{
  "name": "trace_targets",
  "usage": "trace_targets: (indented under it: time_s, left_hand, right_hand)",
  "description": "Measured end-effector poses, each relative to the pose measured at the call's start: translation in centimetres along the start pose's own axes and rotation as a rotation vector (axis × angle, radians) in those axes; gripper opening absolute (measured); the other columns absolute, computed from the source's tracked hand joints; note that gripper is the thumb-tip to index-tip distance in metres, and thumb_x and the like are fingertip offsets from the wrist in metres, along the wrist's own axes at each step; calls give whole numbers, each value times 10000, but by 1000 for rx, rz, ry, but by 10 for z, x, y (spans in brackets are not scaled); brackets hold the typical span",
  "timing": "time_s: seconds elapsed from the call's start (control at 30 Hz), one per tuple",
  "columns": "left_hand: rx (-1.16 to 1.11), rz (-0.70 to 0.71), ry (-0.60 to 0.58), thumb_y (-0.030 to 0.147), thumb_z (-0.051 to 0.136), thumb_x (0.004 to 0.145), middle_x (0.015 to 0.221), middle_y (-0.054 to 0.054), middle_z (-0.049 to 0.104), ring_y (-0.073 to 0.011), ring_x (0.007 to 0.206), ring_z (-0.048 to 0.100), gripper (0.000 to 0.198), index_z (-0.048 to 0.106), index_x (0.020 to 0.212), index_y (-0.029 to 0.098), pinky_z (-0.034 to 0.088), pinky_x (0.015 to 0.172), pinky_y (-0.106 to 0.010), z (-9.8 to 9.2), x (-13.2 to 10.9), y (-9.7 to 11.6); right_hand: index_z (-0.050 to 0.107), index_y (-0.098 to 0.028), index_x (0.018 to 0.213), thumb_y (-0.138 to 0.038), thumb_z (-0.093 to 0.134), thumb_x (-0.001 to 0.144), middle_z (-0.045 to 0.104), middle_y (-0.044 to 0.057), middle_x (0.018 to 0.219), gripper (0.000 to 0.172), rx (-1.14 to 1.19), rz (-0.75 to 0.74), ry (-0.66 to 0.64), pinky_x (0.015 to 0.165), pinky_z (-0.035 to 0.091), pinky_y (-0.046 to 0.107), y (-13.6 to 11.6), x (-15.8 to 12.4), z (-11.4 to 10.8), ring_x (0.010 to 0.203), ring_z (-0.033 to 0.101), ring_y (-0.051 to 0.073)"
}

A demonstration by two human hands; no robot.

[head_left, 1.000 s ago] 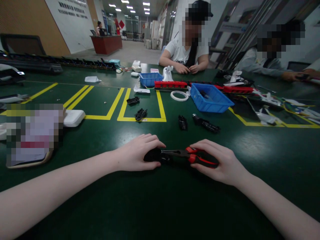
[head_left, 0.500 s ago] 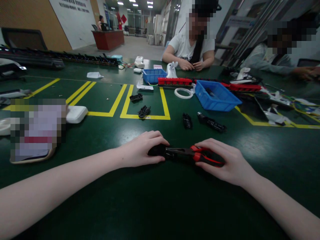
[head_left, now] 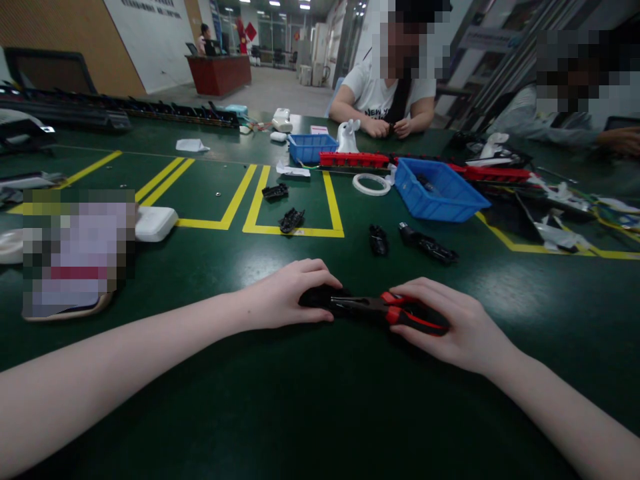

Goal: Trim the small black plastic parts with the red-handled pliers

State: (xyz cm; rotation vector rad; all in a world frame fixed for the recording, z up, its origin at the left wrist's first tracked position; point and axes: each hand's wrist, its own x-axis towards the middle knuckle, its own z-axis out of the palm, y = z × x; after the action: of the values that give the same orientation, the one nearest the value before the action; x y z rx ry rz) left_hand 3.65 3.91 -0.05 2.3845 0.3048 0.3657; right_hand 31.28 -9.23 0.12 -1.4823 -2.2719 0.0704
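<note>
Two bare forearms reach in from the bottom corners onto a dark green counter [head_left: 310, 400]. The left hand [head_left: 283, 300] lies cupped over a small black part [head_left: 317, 295], covering most of it, so its shape and how firm the grip is cannot be made out. The right hand [head_left: 450, 327] has its grip closed around the red and black handles of a pair of pliers [head_left: 385, 311], hiding the handle ends under the palm. The pliers lie low on the counter near its front middle, long axis running left to right, dark nose pointing left into the black part. Beyond them lie loose black pieces [head_left: 427, 245], a blue bin [head_left: 435, 193] and yellow floor-style tape lines [head_left: 293, 230]. Two people sit across the counter, faces blurred.
</note>
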Motion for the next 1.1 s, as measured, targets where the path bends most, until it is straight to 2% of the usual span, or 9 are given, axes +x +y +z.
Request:
trace_targets:
  time_s: [0.23,0.53,1.1]
  left_hand:
    - [25,-5,2,275,684,857,1084,-54,588,-181,965,559,256,574,1062,167,483,809,-316,0,1,0]
    - [-43,21,-15,277,685,860,1118,-62,589,-193,1024,570,155,651,953,158,484,877,-355,1,3,-7]
    - [-137,-31,52,235,716,826,1125,-72,651,-197,1028,623,140,689,938,155,523,893,-373,-1,2,-3]
  right_hand:
    - [597,-223,1151,-351,666,823,685,82,1054,359,11,6,-1,768,584,337,1,-1,1,907,682,210]
    - [595,-213,1131,-346,658,836,690,87,1032,330,-14,-17,-3,770,584,336,-3,3,-2,892,687,204]
    - [599,-235,1138,-355,670,813,695,77,1038,353,2,3,40,761,581,349,2,-1,-2,891,686,225]
